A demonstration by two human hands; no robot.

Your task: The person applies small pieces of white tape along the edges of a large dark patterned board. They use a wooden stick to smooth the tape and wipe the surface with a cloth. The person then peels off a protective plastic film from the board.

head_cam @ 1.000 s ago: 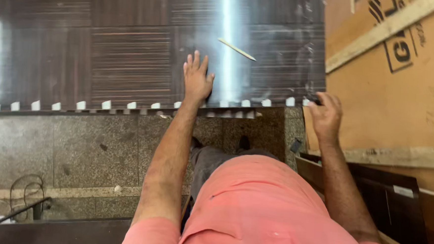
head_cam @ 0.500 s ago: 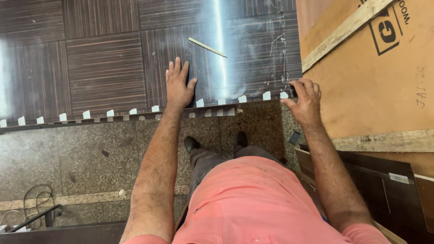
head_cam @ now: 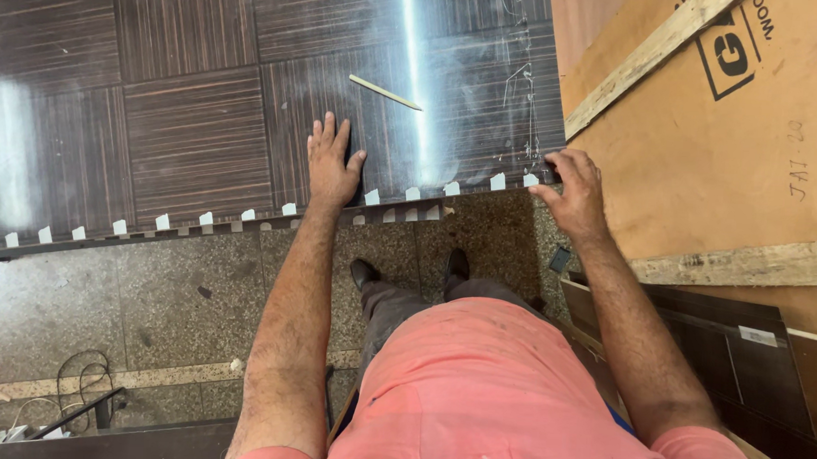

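Note:
A large glossy dark panel (head_cam: pixel 199 135) with a striped square veneer pattern lies flat in front of me, small white tabs along its near edge. My left hand (head_cam: pixel 330 165) rests flat on the panel near that edge, fingers spread. My right hand (head_cam: pixel 573 192) curls over the panel's right near corner, gripping the edge. A thin pale stick (head_cam: pixel 385 92) lies on the panel beyond my left hand.
Brown plywood sheets (head_cam: pixel 729 153) with pale wooden battens (head_cam: pixel 747 264) lie at the right. Dark boards (head_cam: pixel 747 354) are stacked at lower right. Speckled stone floor (head_cam: pixel 97 306) is below the panel, with cables (head_cam: pixel 79 385) at lower left. My black shoes (head_cam: pixel 364 274) stand by the edge.
The view has shifted, so the panel and both hands sit lower in the frame. Both hands keep their places on the panel's edge.

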